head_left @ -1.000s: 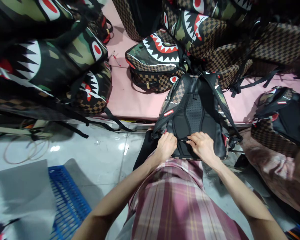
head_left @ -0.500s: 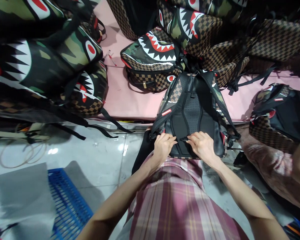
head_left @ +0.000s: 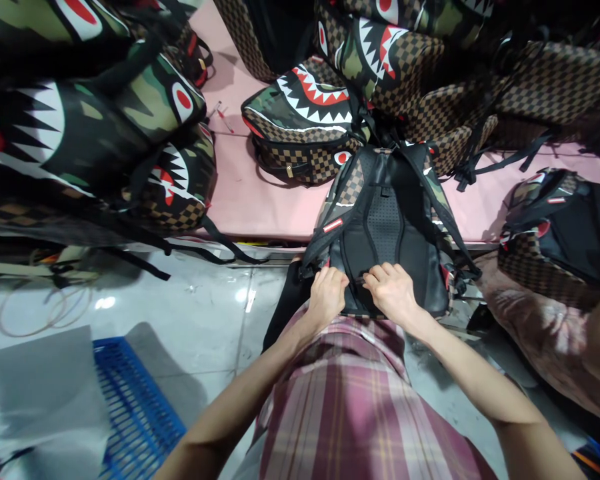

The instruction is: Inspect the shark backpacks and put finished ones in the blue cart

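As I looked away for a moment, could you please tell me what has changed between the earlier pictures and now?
The right hand, with a small dark item at its fingertips, has moved leftward across the back of the backpack, closer to the left hand. No new grip or release shows. The left hand and the backpack stayed about where they were.

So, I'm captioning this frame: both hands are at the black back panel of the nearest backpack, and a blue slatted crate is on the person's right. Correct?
Not quite: the head view shows the blue slatted crate on the person's left. The left hand and right hand are at the black back panel.
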### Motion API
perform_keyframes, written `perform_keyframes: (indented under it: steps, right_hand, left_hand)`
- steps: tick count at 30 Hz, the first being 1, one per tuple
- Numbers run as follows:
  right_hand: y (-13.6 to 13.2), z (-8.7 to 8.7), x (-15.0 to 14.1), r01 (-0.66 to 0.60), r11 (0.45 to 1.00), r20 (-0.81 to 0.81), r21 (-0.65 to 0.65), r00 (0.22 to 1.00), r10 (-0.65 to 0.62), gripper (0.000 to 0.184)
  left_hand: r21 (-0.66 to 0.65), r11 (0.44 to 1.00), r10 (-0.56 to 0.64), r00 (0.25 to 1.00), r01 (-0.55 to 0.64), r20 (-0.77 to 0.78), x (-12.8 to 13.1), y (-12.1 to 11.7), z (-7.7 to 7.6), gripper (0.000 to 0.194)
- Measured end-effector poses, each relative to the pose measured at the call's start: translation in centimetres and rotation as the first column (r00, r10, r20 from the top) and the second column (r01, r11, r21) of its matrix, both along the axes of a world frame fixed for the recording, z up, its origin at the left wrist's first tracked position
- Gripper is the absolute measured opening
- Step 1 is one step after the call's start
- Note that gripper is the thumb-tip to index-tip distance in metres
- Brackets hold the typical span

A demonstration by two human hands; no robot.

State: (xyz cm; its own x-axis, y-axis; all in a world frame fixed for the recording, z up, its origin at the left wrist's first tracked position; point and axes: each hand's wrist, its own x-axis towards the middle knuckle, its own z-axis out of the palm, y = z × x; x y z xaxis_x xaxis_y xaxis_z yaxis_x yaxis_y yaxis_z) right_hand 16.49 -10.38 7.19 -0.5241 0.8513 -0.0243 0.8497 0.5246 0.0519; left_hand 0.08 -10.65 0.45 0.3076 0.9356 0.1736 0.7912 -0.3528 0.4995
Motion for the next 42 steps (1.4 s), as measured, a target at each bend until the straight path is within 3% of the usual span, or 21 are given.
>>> perform_keyframes:
  steps: [5,12,20,23,25,27,29,30,31,33,34,35,36,38,40,42]
  right_hand:
    - [0.5,0.4,-0.7,-0.012,0.999,0.036,-0.048,0.999,0.014,0.019]
    - [0.2,-0.5,1.3,0.199,0.974,-0.154,-0.107,0.965,-0.214,0.013]
    - [-0.4,0.0,-0.4,0.092,0.996,-0.031,-0.016,0.995,-0.092,0.012]
    - [-0.2,0.2,-0.7,0.085,0.996,-0.008,-0.028,0.996,-0.085,0.016]
    - [0.0,0.2,-0.3,0.119,0.99,-0.077,-0.078,0.989,-0.125,0.015]
    - [-0.1,-0.1,0.4,0.176,0.971,-0.215,-0.16,0.954,-0.209,0.01]
    - [-0.4,-0.5,1.1,0.243,0.942,-0.349,-0.231,0.883,-0.314,0.014]
    - [-0.7,-0.8,1.4,0.277,0.927,-0.394,-0.252,0.846,-0.359,0.023]
    - [-1.1,-1.1,1.5,0.307,0.915,-0.422,-0.263,0.816,-0.395,0.031]
    - [-2.2,-1.8,1.4,0.347,0.898,-0.428,-0.271,0.792,-0.436,0.044]
    - [-2.7,-2.1,1.2,0.36,0.893,-0.41,-0.272,0.796,-0.446,0.045]
    - [-3.3,-2.3,0.8,0.37,0.889,-0.379,-0.269,0.808,-0.452,0.043]
    - [-3.8,-2.5,0.3,0.381,0.887,-0.338,-0.262,0.824,-0.454,0.04]
    - [-4.4,-2.5,-0.9,0.408,0.884,-0.237,-0.229,0.857,-0.457,0.038]
    - [-4.6,-2.3,-2.1,0.442,0.877,-0.132,-0.189,0.873,-0.469,0.042]
    - [-4.5,-1.8,-3.1,0.477,0.862,-0.03,-0.171,0.872,-0.488,0.049]
  left_hand:
    - [-0.003,1.0,0.013,1.0,-0.013,-0.024,0.3,0.1,0.1,0.019]
    - [-0.126,0.992,-0.027,1.0,0.026,-0.003,-0.5,0.6,0.4,0.02]
    - [-0.2,0.979,0.029,0.999,-0.023,0.029,0.1,0.9,1.0,0.021]
    - [-0.212,0.977,0.041,0.998,-0.031,0.042,0.3,0.8,1.2,0.022]
    - [-0.226,0.974,0.042,0.997,-0.028,0.057,-0.4,0.9,1.5,0.022]
    - [-0.296,0.948,-0.089,0.99,0.117,0.106,-2.0,1.3,2.1,0.024]
    - [-0.384,0.839,-0.34,0.923,0.385,0.182,-3.9,2.1,2.8,0.033]
    - [-0.399,0.78,-0.446,0.875,0.482,0.186,-4.7,2.7,3.2,0.036]
    - [-0.383,0.759,-0.511,0.846,0.526,0.15,-5.2,3.3,3.6,0.035]
    - [-0.24,0.827,-0.528,0.849,0.508,-0.026,-5.2,4.9,4.1,0.021]
    - [-0.136,0.853,-0.52,0.846,0.505,-0.118,-4.7,5.8,4.2,0.026]
    - [-0.042,0.844,-0.532,0.825,0.535,-0.188,-4.1,6.9,4.2,0.042]
    - [0.018,0.8,-0.58,0.78,0.6,-0.237,-3.4,8.0,4.1,0.057]
    - [0.038,0.65,-0.718,0.63,0.759,-0.296,-2.0,10.2,3.6,0.07]
    - [-0.005,0.497,-0.826,0.471,0.868,-0.31,-1.1,12.3,2.9,0.065]
    - [-0.043,0.389,-0.883,0.359,0.92,-0.303,-0.7,13.7,2.2,0.053]
